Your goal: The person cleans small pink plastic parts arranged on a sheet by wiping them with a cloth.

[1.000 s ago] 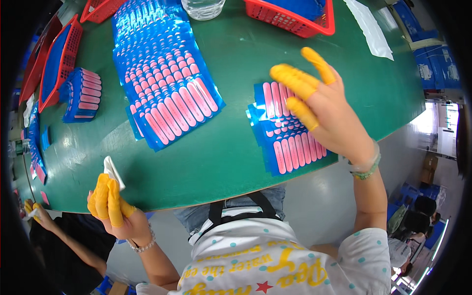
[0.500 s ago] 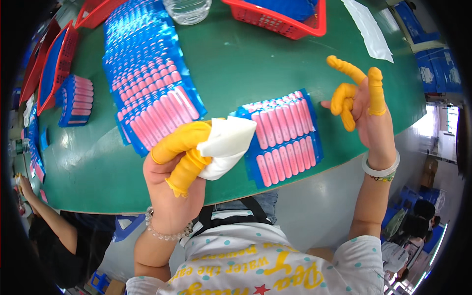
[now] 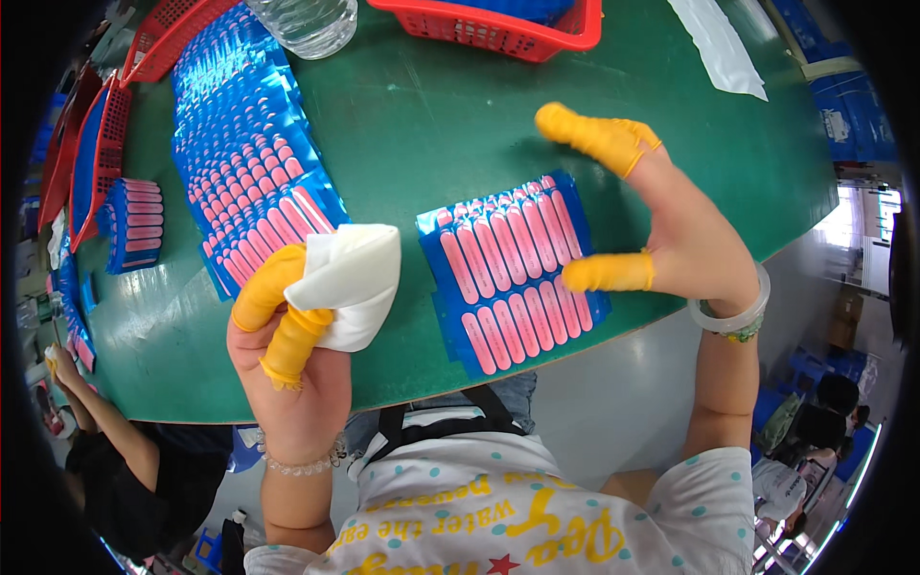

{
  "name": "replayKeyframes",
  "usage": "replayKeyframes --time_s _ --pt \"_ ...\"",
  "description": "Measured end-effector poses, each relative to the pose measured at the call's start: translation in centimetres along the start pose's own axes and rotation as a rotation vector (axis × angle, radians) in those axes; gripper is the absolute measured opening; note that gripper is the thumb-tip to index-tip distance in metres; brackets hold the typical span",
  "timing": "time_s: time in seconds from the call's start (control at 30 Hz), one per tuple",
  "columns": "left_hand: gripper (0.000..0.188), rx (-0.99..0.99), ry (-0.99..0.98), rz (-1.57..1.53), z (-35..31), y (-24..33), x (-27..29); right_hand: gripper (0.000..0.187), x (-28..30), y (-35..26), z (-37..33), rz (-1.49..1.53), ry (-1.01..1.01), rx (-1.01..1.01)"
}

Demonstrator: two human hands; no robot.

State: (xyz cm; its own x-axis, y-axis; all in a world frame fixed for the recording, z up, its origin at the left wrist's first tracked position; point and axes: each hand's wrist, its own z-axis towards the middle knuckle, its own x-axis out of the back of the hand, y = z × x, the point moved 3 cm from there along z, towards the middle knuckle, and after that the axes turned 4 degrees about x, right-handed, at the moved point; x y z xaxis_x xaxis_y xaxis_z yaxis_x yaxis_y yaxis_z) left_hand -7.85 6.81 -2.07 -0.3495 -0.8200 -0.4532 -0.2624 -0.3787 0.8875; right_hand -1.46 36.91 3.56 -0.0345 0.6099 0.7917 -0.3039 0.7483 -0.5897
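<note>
My left hand [image 3: 292, 355], with yellow finger cots on its fingers, is closed on a folded white cloth [image 3: 356, 287]. It hovers over the near end of a long overlapping row of blue sheets [image 3: 251, 182] that carry pink rounded strips. My right hand [image 3: 661, 240], also in yellow finger cots, is open, thumb and fingers spread apart. Its thumb tip is over the right edge of a smaller stack of blue sheets [image 3: 517, 278] with two rows of pink strips. Whether the thumb touches that stack I cannot tell.
On the green table [image 3: 460, 115] are a red basket [image 3: 498, 34] at the far side, another red basket [image 3: 107, 134] at the left and a clear plastic container [image 3: 311, 24]. A white strip [image 3: 717, 48] lies far right. Another person's arm [image 3: 105, 412] is at the left edge.
My right hand has turned and come left to the smaller stack, thumb now over its right edge. My left hand, still holding the cloth, has shifted left. The whole view has shifted slightly.
</note>
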Motion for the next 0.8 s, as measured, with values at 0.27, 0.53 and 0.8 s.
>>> replayKeyframes --time_s 0.27,0.53,0.8 --pt "0.032 0.000 0.012 0.007 -3.0 1.1 0.5 0.080 -1.4 0.8 0.2 -0.108 -0.105 -0.132" --pt "0.011 0.358 -0.069 -0.222 -3.8 0.7 -3.1 0.065 0.2 -1.8 -4.7 0.657 0.388 -0.547" --pt "0.011 0.304 -0.107 -0.166 -3.2 0.3 -3.8 0.059 0.2 -3.0 -6.5 0.758 0.191 -0.697"
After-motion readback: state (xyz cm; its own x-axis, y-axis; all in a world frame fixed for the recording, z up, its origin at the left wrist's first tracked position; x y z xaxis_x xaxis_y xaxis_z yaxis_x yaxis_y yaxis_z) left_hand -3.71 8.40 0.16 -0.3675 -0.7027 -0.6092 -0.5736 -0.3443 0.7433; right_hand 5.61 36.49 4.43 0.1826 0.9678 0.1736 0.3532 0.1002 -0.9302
